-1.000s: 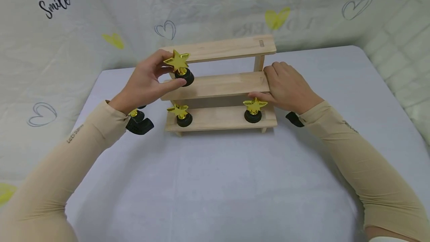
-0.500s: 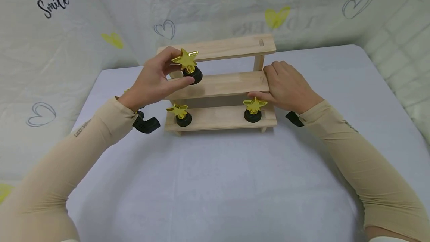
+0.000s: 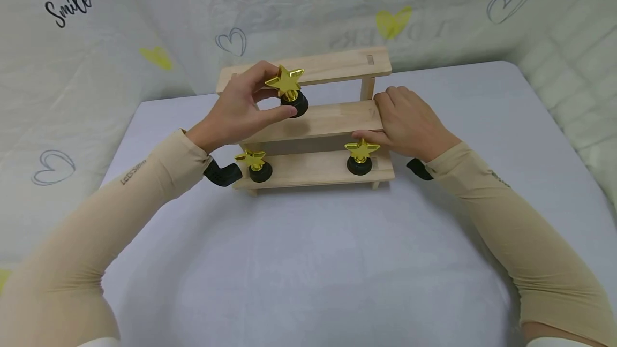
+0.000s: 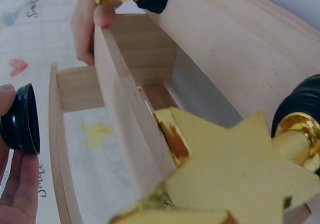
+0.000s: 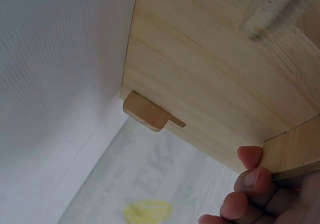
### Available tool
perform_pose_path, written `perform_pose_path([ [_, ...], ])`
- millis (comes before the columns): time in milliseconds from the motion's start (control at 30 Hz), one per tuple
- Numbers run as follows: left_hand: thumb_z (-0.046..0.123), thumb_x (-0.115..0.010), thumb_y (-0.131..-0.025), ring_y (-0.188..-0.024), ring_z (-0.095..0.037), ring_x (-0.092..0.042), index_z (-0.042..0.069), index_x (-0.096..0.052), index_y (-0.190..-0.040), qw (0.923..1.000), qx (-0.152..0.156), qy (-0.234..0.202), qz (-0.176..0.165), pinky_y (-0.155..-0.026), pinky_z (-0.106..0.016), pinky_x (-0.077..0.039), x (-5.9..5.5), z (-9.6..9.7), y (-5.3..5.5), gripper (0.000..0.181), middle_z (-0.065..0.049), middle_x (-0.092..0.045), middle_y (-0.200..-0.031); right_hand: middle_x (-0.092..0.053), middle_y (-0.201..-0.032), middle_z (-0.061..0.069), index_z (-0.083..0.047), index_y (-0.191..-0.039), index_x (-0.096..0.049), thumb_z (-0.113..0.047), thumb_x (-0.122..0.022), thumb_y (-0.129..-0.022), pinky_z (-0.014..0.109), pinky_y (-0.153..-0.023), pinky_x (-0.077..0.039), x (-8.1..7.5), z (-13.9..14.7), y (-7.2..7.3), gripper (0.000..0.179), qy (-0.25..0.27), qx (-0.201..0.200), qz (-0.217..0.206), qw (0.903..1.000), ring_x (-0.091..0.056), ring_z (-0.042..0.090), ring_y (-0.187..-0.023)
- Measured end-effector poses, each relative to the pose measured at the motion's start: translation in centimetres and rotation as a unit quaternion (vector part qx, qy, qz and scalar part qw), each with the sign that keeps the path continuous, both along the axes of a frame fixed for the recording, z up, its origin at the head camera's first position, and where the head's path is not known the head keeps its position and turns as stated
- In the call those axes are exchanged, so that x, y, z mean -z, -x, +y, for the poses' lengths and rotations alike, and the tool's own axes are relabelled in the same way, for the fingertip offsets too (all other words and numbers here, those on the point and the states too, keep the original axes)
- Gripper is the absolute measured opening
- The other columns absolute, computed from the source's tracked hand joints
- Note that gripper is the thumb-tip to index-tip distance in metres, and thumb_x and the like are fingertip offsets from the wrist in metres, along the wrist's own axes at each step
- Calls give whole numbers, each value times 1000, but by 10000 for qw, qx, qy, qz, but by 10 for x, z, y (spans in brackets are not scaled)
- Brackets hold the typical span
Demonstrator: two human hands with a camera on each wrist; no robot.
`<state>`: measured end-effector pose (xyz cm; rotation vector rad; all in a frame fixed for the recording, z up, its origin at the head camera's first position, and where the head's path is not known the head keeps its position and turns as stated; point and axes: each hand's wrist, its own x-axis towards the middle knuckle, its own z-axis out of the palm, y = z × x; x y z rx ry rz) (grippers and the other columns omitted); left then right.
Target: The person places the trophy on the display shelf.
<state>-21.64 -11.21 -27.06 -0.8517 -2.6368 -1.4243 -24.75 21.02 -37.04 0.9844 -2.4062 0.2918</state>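
Note:
My left hand pinches a gold star trophy by its black base, upright and just above the middle tier of a three-tier wooden shelf. In the left wrist view, the held trophy's base shows between fingers at the left edge; its star is out of sight. At the right end of the middle tier, my right hand grips the board, fingers curled over its edge. Two more star trophies stand on the bottom tier: one at the left, one at the right, near my right thumb.
The shelf's top tier extends behind and above the held trophy. A white cloth covers the table. Behind it hangs a pale sheet printed with hearts and words. Black wrist devices sit under the sleeves.
My left hand has carried the trophy to the right along the middle tier. My right hand keeps its grip on the shelf, and the bottom-tier trophies stay put.

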Motion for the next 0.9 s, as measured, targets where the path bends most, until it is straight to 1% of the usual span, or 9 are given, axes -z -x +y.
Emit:
perform_pose_path([
  [167, 7, -83, -86, -112, -13, -68, 5, -58, -119, 9998, -3, 8, -211, -108, -23, -54, 1, 8, 3, 41, -5, -62, -118, -47, -70, 16, 8, -87, -55, -87, -17, -93, 42, -60, -40, -2, 0, 0, 103, -60, 40, -50, 10000, -43, 32, -62],
  [267, 8, -83, -86, -113, -14, -68, 6, -59, -120, 9996, 40, 98, -255, -108, -22, -55, 2, 13, 5, 42, -5, -63, -120, -48, -71, 16, 8, -88, -55, -87, -16, -92, 42, -61, -40, -2, 0, 0, 104, -105, 69, -105, 9999, -43, 32, -63],
  [400, 8, -83, -86, -114, -16, -68, 5, -59, -122, 9995, 243, 95, -186, -107, -24, -55, 5, 18, 8, 43, -8, -63, -122, -48, -71, 16, 9, -88, -55, -88, -16, -92, 43, -61, -40, -3, 1, 0, 104, -95, 80, -110, 9999, -44, 32, -63],
  [500, 6, -83, -86, -114, -17, -69, 4, -59, -123, 9991, 355, 9, -219, -106, -25, -56, 7, 22, 10, 44, -9, -63, -123, -48, -71, 16, 9, -88, -56, -88, -17, -91, 43, -62, -41, -2, 1, 0, 104, -86, 82, -154, 9998, -44, 32, -63],
  [633, 6, -83, -86, -114, -19, -69, 3, -59, -125, 9986, 400, -37, -339, -106, -26, -57, 9, 26, 11, 46, -10, -64, -125, -49, -72, 16, 9, -90, -56, -88, -16, -91, 44, -63, -42, -1, 1, 0, 105, -146, 87, -233, 9996, -45, 32, -64],
  [767, 6, -83, -86, -116, -20, -69, 4, -59, -127, 9981, 499, -43, -363, -106, -27, -57, 12, 32, 13, 48, -11, -64, -125, -50, -73, 17, 10, -91, -56, -88, -16, -91, 45, -63, -43, 0, 1, 0, 106, -161, 85, -191, 9997, -45, 33, -65],
  [900, 7, -83, -86, -116, -19, -68, 5, -60, -127, 9973, 599, -67, -409, -106, -26, -56, 16, 38, 16, 47, -11, -64, -124, -50, -74, 17, 10, -91, -56, -88, -16, -91, 46, -64, -43, -1, 1, 0, 106, -141, 76, -203, 9997, -46, 34, -66],
])
